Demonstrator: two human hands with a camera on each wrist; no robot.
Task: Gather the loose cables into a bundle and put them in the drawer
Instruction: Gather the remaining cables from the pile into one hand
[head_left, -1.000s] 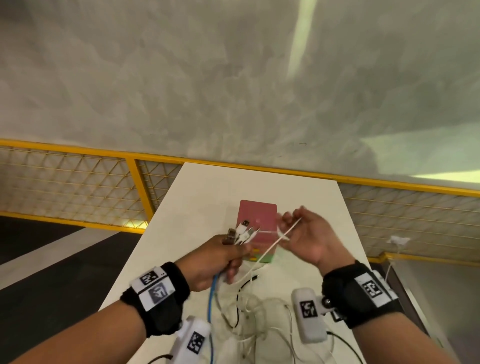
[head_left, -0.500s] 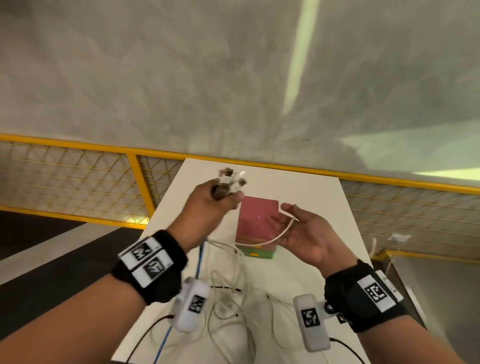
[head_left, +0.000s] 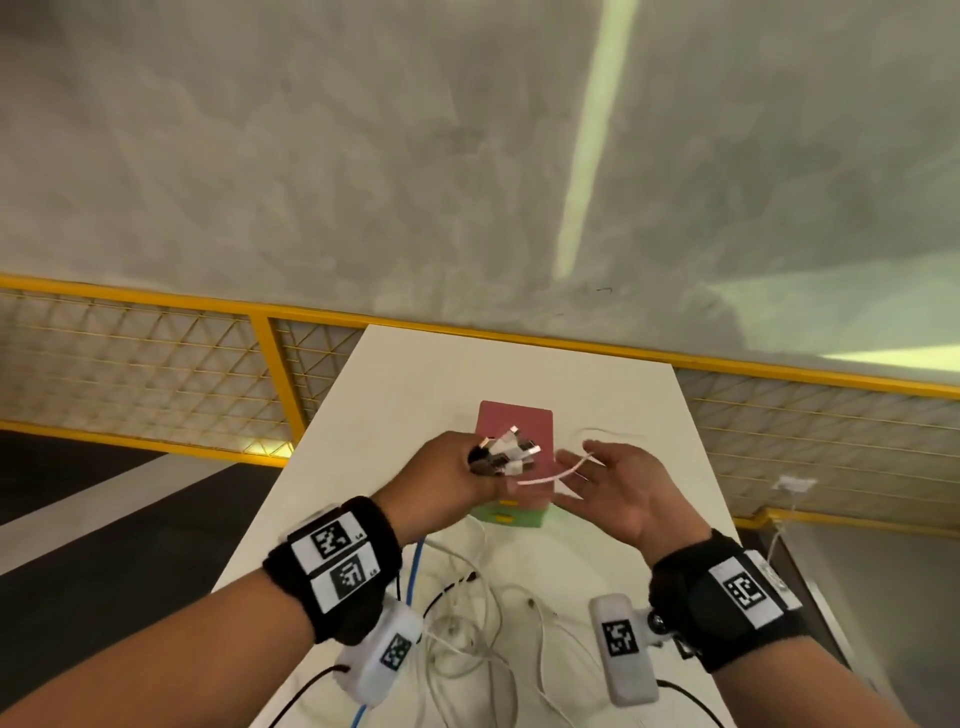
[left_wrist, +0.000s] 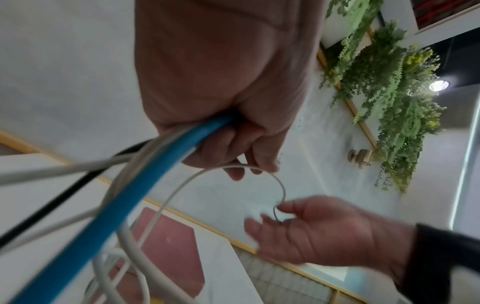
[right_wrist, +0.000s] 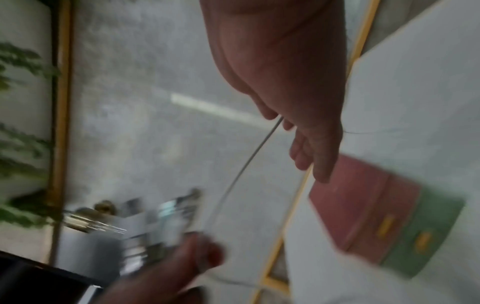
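White, black and blue cables (left_wrist: 145, 176) are held in the fisted left hand (head_left: 447, 480) above the white table (head_left: 415, 374), plug ends (head_left: 506, 452) fanned upward so all align. One thin white cable (head_left: 558, 474) arcs over the relaxed, open-fingered right hand (head_left: 621, 486), probably to guide its slack, with the pink-and-green drawer box (head_left: 524, 512) just behind, ready to receive the bundle.

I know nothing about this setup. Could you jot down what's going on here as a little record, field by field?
Setting: white table by a yellow mesh railing
Left hand: grips a bunch of cables in its fist, plug ends sticking out on top
Cable colours: blue, black, white
Right hand: palm up, fingers relaxed, a thin white cable running across them
Loose slack: cable loops lying on the table under the wrists
Drawer unit: small pink and green box behind the hands, drawers apparently closed
Stage: gathering, nothing stowed yet
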